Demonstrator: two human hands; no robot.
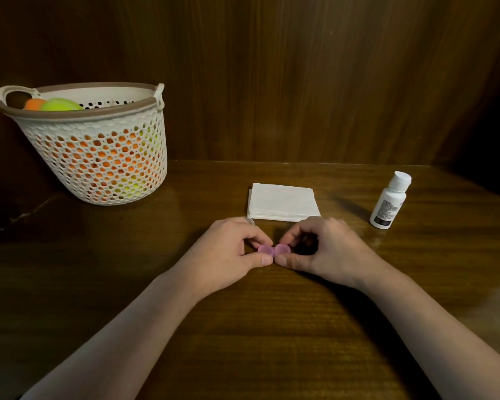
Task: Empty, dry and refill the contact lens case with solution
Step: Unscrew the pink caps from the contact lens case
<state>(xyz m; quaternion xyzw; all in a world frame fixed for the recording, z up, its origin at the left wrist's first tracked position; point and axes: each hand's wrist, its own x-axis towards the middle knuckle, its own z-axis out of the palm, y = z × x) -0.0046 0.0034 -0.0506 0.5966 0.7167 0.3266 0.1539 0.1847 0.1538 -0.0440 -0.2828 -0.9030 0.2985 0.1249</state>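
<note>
While both hands pinch it, the pink case (273,251) sits low on the table (272,327): left hand (228,252) has the left cup, right hand (322,249) the right one, thumbs in front. Tissues (283,202) lie just behind, bottle (390,202) stands off to the right, basket (96,145) with colored balls far left.

L hand (228,249) & R hand (324,249) pinch pink lens case (273,250) on table (272,327).
</note>
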